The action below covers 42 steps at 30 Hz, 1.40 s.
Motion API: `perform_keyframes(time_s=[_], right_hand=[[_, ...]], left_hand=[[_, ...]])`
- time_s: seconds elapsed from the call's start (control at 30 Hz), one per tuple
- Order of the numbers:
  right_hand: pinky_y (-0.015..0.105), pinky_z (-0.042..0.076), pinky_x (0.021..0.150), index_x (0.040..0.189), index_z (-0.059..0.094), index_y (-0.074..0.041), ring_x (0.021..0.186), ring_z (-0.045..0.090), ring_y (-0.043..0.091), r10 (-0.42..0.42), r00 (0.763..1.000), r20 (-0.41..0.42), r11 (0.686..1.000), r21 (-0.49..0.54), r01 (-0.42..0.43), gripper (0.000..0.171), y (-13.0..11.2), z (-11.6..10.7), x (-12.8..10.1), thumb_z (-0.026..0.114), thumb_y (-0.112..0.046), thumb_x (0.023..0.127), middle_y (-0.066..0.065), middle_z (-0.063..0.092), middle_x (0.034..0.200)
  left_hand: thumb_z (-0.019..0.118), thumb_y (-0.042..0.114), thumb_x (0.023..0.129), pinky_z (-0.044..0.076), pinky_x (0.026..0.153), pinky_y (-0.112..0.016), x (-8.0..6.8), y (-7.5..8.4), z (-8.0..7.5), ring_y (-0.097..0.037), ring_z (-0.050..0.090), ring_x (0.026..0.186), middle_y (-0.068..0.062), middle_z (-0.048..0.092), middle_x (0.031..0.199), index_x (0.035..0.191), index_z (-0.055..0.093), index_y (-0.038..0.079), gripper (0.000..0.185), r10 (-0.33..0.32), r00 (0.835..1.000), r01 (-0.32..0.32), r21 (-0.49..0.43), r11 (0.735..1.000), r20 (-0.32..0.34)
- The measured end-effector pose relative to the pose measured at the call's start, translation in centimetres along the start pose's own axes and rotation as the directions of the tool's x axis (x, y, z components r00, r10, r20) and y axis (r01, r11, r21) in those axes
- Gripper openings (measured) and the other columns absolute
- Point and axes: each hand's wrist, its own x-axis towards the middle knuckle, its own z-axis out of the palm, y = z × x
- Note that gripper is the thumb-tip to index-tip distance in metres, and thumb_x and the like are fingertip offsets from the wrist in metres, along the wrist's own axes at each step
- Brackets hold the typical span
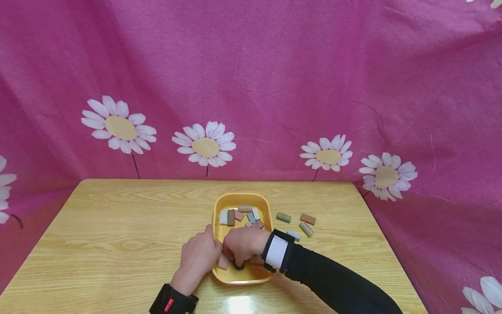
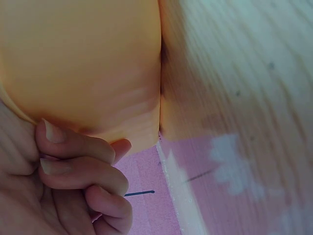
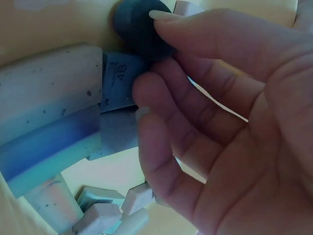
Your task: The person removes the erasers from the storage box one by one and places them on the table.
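A yellow plastic tray [image 1: 243,195] stands on the table with several small erasers in it. My left hand [image 1: 201,253] holds the tray's left rim; in the left wrist view its curled fingers [image 2: 80,147] lie against the outer wall [image 2: 88,58]. Inside the tray's near part, my right hand [image 1: 246,244] pinches a dark round eraser [image 3: 139,29] between thumb and fingers. Beside those fingers, in the right wrist view, are a blue eraser [image 3: 120,78] printed "4B" and a large striped eraser [image 3: 49,117]. A pink eraser [image 1: 223,261] lies near the left hand.
Right of the tray, on the wooden table [image 1: 129,226], lie a green cylinder piece [image 1: 283,217], a brown piece [image 1: 307,219], a tan piece [image 1: 306,229] and a bluish piece [image 1: 293,235] close to the right wrist. A pink flowered cloth [image 1: 259,87] hangs behind.
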Motion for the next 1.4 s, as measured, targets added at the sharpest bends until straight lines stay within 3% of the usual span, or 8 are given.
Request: perform_keyframes(time_s=[0.27, 0.37, 0.43, 0.57, 0.73, 0.93, 1.2, 1.4], right_hand=[[0.026, 0.04, 0.059, 0.067, 0.061, -0.023, 0.066, 0.054, 0.008, -0.087, 0.996, 0.027, 0.994, 0.063, 0.086, 0.026, 0.3, 0.2, 0.2, 0.084, -0.012, 0.07, -0.011, 0.057, 0.067], [0.024, 0.04, 0.059, 0.067, 0.062, -0.023, 0.065, 0.054, 0.007, -0.11, 0.993, 0.042, 0.99, 0.094, 0.105, 0.024, 0.4, 0.1, 0.0, 0.085, -0.015, 0.072, -0.012, 0.058, 0.066], [0.031, 0.04, 0.064, 0.067, 0.062, -0.025, 0.066, 0.054, 0.007, -0.09, 0.995, 0.033, 0.992, 0.091, 0.087, 0.023, 0.5, -0.1, -0.3, 0.085, -0.021, 0.072, -0.013, 0.058, 0.066], [0.033, 0.04, 0.062, 0.072, 0.059, -0.025, 0.065, 0.053, 0.006, -0.061, 0.998, -0.022, 0.993, 0.097, 0.062, 0.024, 1.2, -1.1, -1.2, 0.083, -0.023, 0.072, -0.013, 0.057, 0.069], [0.021, 0.039, 0.057, 0.075, 0.058, -0.019, 0.063, 0.049, 0.006, -0.103, 0.988, -0.115, 0.984, 0.136, 0.118, 0.023, 3.4, -2.7, -2.7, 0.08, -0.015, 0.072, -0.011, 0.054, 0.068], [0.023, 0.036, 0.056, 0.077, 0.058, -0.017, 0.062, 0.046, 0.006, -0.083, 0.968, -0.237, 0.954, 0.264, 0.146, 0.018, 6.9, -3.2, -5.7, 0.074, -0.01, 0.073, -0.01, 0.049, 0.066], [0.025, 0.037, 0.058, 0.079, 0.056, -0.019, 0.062, 0.045, 0.006, 0.026, 0.938, -0.346, 0.938, 0.333, 0.097, 0.019, 11.4, 0.6, -8.2, 0.069, -0.007, 0.072, -0.01, 0.045, 0.065], [0.025, 0.033, 0.058, 0.077, 0.057, -0.019, 0.062, 0.043, 0.007, 0.107, 0.943, -0.316, 0.938, 0.346, 0.009, 0.018, 13.3, 4.6, -9.5, 0.07, -0.008, 0.071, -0.011, 0.046, 0.064]], left_hand=[[0.054, 0.021, 0.088, 0.034, 0.047, -0.035, 0.0, 0.0, 0.1, -0.021, 0.049, 0.054, -0.006, 0.049, 0.064, 0.106, 0.056, 0.0, 0.027, 0.002, 1.0, -0.002, 0.003, 1.0, -0.001], [0.054, 0.02, 0.088, 0.032, 0.047, -0.034, 0.0, 0.0, 0.1, -0.021, 0.048, 0.053, -0.006, 0.048, 0.064, 0.109, 0.056, -0.001, 0.03, -0.002, 1.0, 0.002, -0.003, 1.0, 0.006], [0.054, 0.02, 0.088, 0.032, 0.047, -0.033, 0.0, 0.0, 0.2, -0.021, 0.048, 0.053, -0.006, 0.048, 0.064, 0.11, 0.056, -0.002, 0.031, -0.005, 1.0, 0.005, -0.006, 1.0, 0.008], [0.054, 0.021, 0.089, 0.032, 0.047, -0.033, 0.0, 0.0, 0.2, -0.02, 0.048, 0.053, -0.005, 0.048, 0.064, 0.111, 0.056, -0.003, 0.032, 0.002, 1.0, -0.002, -0.004, 1.0, 0.0], [0.056, 0.021, 0.089, 0.034, 0.048, -0.034, 0.1, 0.0, 0.1, -0.021, 0.049, 0.055, -0.006, 0.051, 0.067, 0.119, 0.056, -0.004, 0.039, 0.009, 1.0, -0.009, 0.005, 1.0, -0.013], [0.057, 0.021, 0.09, 0.034, 0.049, -0.033, 0.0, 0.2, 0.0, -0.02, 0.05, 0.056, -0.006, 0.052, 0.068, 0.121, 0.055, -0.004, 0.04, -0.012, 1.0, 0.012, -0.002, 1.0, 0.002], [0.057, 0.022, 0.09, 0.035, 0.051, -0.033, 0.1, 0.2, 0.0, -0.02, 0.05, 0.058, -0.007, 0.053, 0.07, 0.121, 0.056, -0.003, 0.04, -0.026, 1.0, 0.026, -0.001, 1.0, 0.016], [0.057, 0.023, 0.091, 0.035, 0.052, -0.033, 0.2, 0.2, 0.2, -0.021, 0.05, 0.059, -0.007, 0.053, 0.07, 0.122, 0.055, -0.002, 0.04, -0.04, 0.999, 0.04, -0.006, 0.999, 0.036]])
